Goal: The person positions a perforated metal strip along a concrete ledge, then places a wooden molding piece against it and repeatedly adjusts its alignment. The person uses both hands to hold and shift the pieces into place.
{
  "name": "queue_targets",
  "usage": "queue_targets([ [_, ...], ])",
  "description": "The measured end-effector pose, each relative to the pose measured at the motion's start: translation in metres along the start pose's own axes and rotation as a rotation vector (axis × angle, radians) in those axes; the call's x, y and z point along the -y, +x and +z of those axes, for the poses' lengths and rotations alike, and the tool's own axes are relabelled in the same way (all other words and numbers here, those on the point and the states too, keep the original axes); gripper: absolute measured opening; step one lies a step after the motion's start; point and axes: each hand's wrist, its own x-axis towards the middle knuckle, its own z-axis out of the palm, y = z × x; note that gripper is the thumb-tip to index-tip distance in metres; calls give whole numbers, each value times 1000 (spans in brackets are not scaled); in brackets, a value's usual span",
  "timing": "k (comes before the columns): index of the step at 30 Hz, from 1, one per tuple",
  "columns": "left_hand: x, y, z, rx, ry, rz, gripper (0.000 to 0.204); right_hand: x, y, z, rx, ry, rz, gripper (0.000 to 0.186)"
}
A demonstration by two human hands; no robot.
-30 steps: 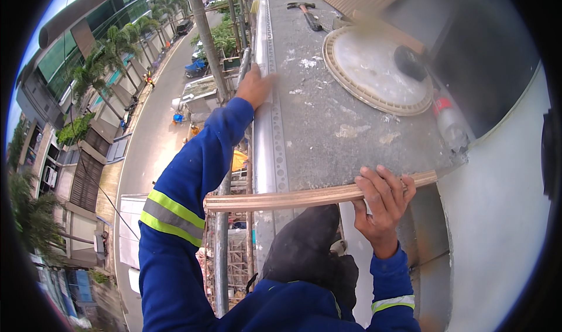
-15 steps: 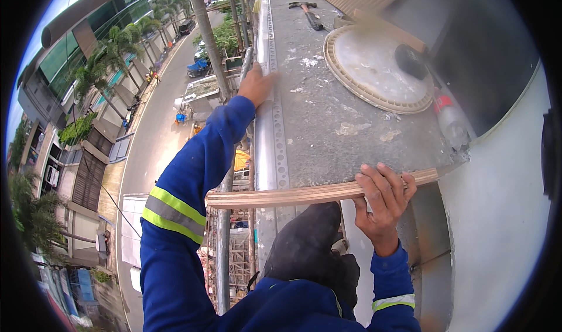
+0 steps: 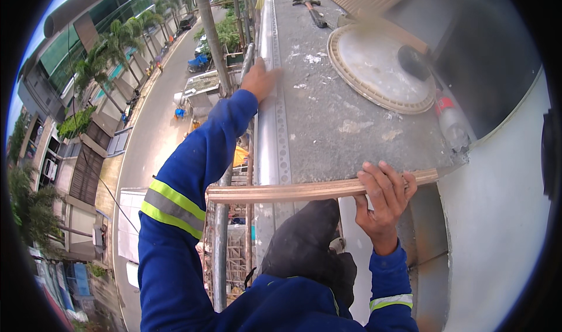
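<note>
A long plywood strip [image 3: 293, 192] spans crosswise in front of my body, its layered edge facing up. My right hand [image 3: 383, 206] grips it near its right end, fingers over the far side and thumb on the near side. Farther off, my left hand [image 3: 260, 80] rests at the metal edge trim [image 3: 267, 139], a pale strip with a perforated flange along the ledge's left edge. Its thumb points right, slightly blurred, apart from the other fingers, which are partly hidden. The strip's left end reaches past the trim, beside my left sleeve.
On the grey concrete ledge [image 3: 328, 139] lie a hammer [image 3: 311, 13], a round whitish lid [image 3: 380, 69] and a clear plastic bottle [image 3: 452, 121]. A white wall [image 3: 497, 215] bounds the right. Scaffold pipes [image 3: 221, 256] stand left, above a steep drop to a street [image 3: 155, 109].
The plywood strip's left part has shifted slightly away from me. My left hand has moved slightly right along with the view, still at the trim; my right hand keeps its grip.
</note>
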Motion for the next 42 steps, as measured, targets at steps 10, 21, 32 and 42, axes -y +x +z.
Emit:
queue_targets([
  [10, -5, -1, -1, -16, 40, 11, 84, 0, 0, 1, -15, -10, -5, 28],
  [21, 1, 5, 0, -28, 16, 34, 73, 0, 1, 1, -14, -11, -1, 27],
  [32, -7, -2, 2, -37, -16, -36, 79, 0, -1, 3, -19, -21, -2, 22],
  [42, -13, -8, 1, -45, 83, -4, 90, 0, -1, 3, -20, -52, -21, 21],
])
